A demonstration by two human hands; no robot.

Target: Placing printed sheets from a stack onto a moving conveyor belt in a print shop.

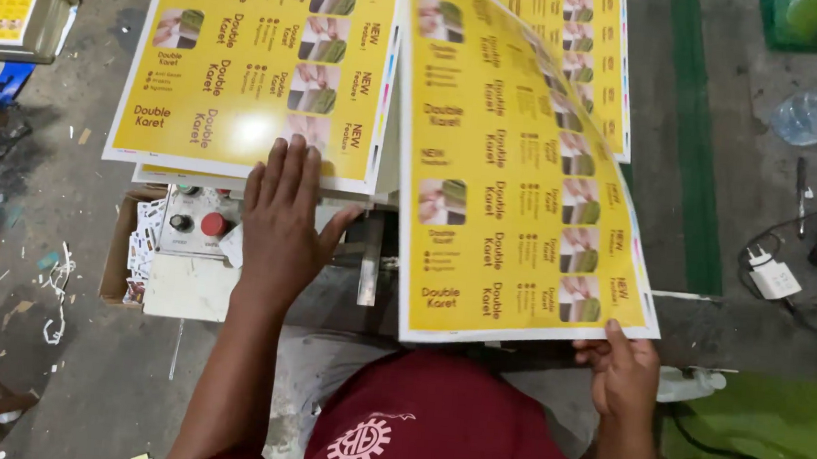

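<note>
Two yellow printed sheets were in hand: the left hand (280,221) lay flat, fingers spread, pressing the near edge of the flat sheet stack (247,65) on the counter, while the right hand (624,369) pinched the bottom corner of the lifted sheet (517,189), held tilted and bowed above the stack. That sheet seemed mid-transfer, not laid down; below sat a control box (196,224).

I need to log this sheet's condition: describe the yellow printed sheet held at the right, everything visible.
The yellow printed sheet is large, glossy paper with white margins and repeated rows of small product pictures and dark text. It is lifted and curved, tilting up from the stack of matching sheets. The right hand pinches its near right corner; the left hand presses the stack.
</note>
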